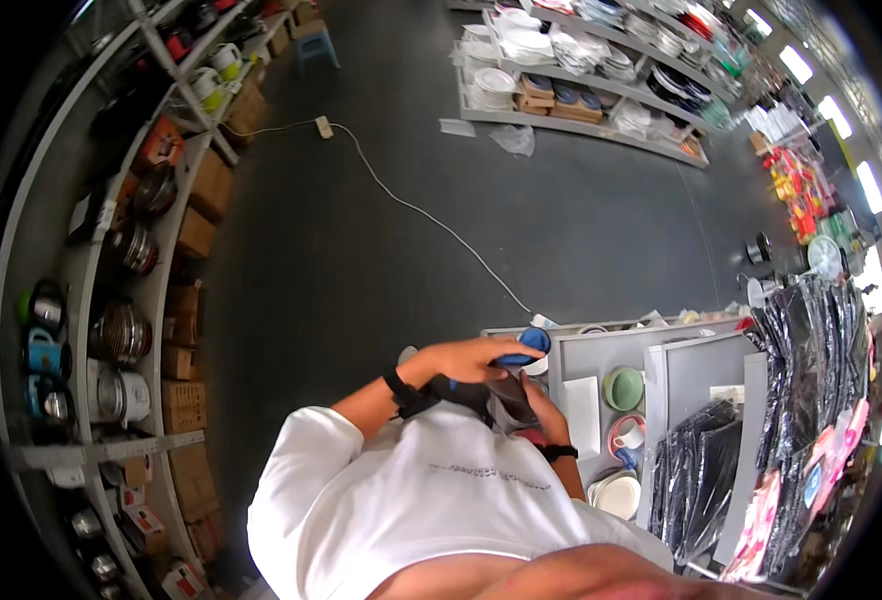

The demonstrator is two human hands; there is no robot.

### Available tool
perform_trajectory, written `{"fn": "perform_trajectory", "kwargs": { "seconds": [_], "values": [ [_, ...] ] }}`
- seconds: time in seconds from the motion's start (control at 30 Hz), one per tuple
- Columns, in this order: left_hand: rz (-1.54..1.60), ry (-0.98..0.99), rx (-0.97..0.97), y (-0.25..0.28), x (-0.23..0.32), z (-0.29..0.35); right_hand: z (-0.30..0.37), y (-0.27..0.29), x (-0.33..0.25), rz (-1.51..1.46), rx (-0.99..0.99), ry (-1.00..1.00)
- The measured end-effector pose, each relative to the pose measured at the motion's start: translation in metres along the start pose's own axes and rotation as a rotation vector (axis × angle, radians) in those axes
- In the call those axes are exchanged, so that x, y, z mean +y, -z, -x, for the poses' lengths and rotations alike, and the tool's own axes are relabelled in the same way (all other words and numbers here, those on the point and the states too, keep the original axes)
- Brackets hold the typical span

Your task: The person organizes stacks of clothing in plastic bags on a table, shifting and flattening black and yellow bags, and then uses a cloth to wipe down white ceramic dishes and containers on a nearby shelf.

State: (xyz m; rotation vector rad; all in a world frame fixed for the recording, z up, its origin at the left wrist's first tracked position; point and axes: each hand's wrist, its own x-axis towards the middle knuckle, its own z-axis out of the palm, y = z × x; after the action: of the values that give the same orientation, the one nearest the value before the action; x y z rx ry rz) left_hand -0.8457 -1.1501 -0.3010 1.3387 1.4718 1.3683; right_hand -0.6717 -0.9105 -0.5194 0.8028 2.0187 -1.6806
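My left hand reaches across in front of my chest, its fingertips on a small rounded blue item; whether it is a cloth or a dish I cannot make out. Just below, a dark brown item with a smooth surface lies between my two hands. My right hand is closed against its right side, with the fingers partly hidden. Black bands circle both wrists. Beside my right hand, the grey shelf unit holds a green bowl, a pink-rimmed dish with a white cup and pale plates.
A white cable runs over the dark floor from a power strip to the shelf unit. Tall shelves with kettles and pots line the left. Racks of white dishes stand ahead. Black plastic-wrapped goods hang at right.
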Motion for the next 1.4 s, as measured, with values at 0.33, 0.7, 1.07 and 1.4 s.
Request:
{"fn": "perform_trajectory", "kwargs": {
  "seconds": [0.33, 0.7, 1.07, 1.4],
  "values": [
    [0.082, 0.547, 0.195, 0.221, -0.169, -0.077, -0.081, 0.043, -0.254, 0.074, -0.407, 0.047],
    [0.674, 0.696, 0.426, 0.419, -0.204, -0.255, -0.309, 0.184, -0.459, -0.371, -0.317, 0.448],
    [1.370, 0.171, 0.715, 0.621, -0.296, -0.426, -0.439, 0.255, -0.612, -0.060, -0.204, 0.688],
    [1.070, 0.304, 0.093, 0.756, -0.310, -0.638, -0.610, 0.339, -0.749, 0.488, 0.605, 0.938]
  ]
}}
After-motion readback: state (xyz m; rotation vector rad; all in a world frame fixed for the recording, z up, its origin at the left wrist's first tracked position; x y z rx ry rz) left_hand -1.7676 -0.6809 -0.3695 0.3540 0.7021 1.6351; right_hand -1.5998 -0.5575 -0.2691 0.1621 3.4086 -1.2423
